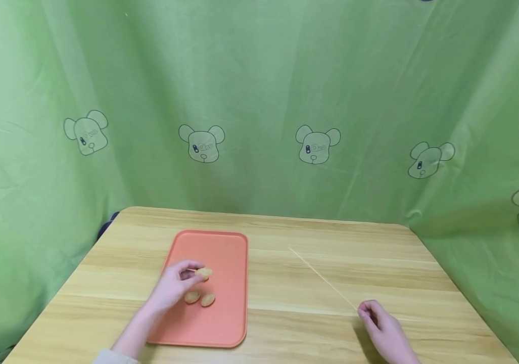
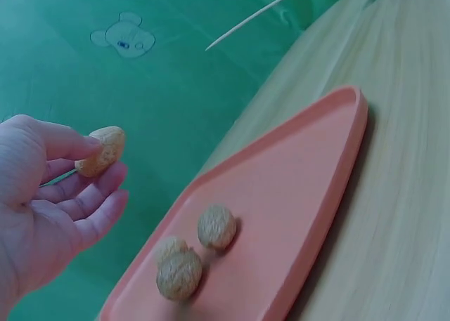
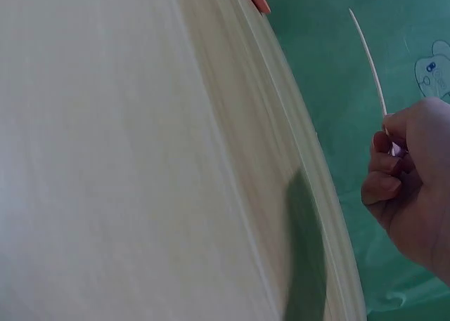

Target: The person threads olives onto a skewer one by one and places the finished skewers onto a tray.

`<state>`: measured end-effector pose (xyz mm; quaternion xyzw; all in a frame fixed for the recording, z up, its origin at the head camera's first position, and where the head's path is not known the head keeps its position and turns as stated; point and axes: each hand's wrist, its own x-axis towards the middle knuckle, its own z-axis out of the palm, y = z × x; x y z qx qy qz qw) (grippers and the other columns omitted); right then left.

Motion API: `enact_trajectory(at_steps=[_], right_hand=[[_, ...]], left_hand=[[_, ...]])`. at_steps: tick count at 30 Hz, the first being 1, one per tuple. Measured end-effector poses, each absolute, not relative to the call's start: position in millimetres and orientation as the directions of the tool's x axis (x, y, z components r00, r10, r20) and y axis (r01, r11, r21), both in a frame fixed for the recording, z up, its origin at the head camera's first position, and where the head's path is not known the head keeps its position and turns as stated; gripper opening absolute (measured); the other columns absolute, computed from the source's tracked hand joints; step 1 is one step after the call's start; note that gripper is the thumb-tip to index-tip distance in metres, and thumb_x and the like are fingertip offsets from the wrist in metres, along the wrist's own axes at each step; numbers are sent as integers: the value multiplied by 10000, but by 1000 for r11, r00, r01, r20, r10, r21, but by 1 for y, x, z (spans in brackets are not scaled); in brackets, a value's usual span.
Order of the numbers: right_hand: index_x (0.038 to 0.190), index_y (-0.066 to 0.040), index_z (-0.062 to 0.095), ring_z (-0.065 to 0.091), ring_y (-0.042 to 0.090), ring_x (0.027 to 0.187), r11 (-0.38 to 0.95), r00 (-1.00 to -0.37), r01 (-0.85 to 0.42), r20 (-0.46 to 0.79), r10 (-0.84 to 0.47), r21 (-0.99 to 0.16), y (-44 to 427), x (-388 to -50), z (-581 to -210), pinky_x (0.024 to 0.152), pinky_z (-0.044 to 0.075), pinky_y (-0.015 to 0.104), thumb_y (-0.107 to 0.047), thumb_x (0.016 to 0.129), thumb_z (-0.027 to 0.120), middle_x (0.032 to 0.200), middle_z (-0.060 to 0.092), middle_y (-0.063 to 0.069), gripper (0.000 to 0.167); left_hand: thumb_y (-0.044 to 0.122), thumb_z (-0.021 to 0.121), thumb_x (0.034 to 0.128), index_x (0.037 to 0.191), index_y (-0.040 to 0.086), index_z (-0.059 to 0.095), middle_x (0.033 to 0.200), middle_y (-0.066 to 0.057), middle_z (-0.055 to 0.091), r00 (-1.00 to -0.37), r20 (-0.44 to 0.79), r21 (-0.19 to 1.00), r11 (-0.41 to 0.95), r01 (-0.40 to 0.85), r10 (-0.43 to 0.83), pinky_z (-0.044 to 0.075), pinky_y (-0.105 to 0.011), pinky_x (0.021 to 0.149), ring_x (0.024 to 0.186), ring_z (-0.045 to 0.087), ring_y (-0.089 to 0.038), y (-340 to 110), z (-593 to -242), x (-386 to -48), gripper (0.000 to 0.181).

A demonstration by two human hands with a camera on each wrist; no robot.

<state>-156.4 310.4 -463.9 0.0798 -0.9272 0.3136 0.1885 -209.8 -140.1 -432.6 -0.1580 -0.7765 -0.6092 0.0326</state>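
Above the coral tray (image 1: pixel 223 253), my left hand (image 1: pixel 175 284) pinches a small tan oval piece (image 2: pixel 107 152) with a rough, wrinkled skin, between thumb and fingers. What kind of thing it is, I cannot tell for sure. On the tray, below that hand, lie similar brownish wrinkled balls (image 1: pixel 207 300); a paler one (image 2: pixel 171 248) is partly hidden behind another in the left wrist view. My right hand (image 1: pixel 384 328), off to the right over the table, grips one end of a long thin wooden skewer (image 1: pixel 323 278). The skewer slants up and left, its far tip apart from the tan piece.
The tray, with a low raised rim, lies on the left half of a wood-grain table (image 1: pixel 295 328). A green curtain (image 1: pixel 259 76) printed with bear heads surrounds the table's back and sides. Something dark (image 1: pixel 104 227) shows by the table's back left corner.
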Motion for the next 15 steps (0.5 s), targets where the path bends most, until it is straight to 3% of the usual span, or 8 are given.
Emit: enact_trajectory(at_steps=[11, 15], right_hand=[[862, -85, 612, 438, 7, 618, 678, -886, -390, 455, -91, -623, 280, -151, -455, 514, 404, 193, 68, 826, 614, 694, 510, -93, 157], [850, -90, 610, 438, 12, 607, 662, -886, -409, 447, -123, -628, 274, -149, -449, 501, 410, 197, 59, 827, 614, 691, 517, -80, 151]], left_hand=[[-31, 618, 836, 1105, -127, 551, 1028, -218, 612, -917, 238, 952, 113, 286, 320, 511, -213, 757, 873, 593, -113, -127, -421, -201, 293], [-31, 619, 836, 1104, -116, 560, 1006, -211, 620, -910, 223, 962, 71, 263, 350, 460, -192, 541, 745, 566, -95, -122, -415, -197, 287]])
